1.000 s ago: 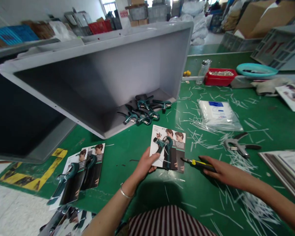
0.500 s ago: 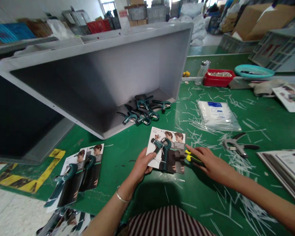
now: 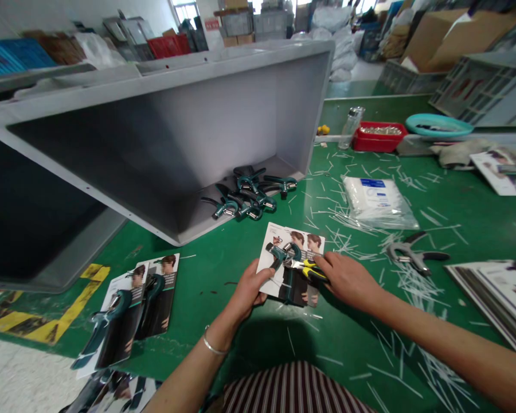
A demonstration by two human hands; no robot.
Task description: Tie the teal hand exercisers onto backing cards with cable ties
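My left hand (image 3: 247,288) is closed on the lower left edge of a printed backing card (image 3: 266,234), its thumb on top. A dark green hand exerciser (image 3: 278,253) with a spring lies against the card. A thin white strip, like a cable tie tail, sticks out near my thumb. In my right hand (image 3: 346,281) are wire cutters (image 3: 312,271) with yellow and black handles. Their jaws reach over the card to the middle of the exerciser; whether they touch the tie I cannot tell.
A tipped grey crate (image 3: 241,115) holds several exercisers (image 3: 249,192). Carded exercisers (image 3: 155,292) lie at left. White strips litter the right side, around a bag of ties (image 3: 374,201), a grey exerciser (image 3: 415,252) and a card stack (image 3: 494,304). Behind stands a red tray (image 3: 378,137).
My right hand has moved left, bringing the wire cutters from the card's right side to the middle of the exerciser. My left hand keeps its hold on the card.
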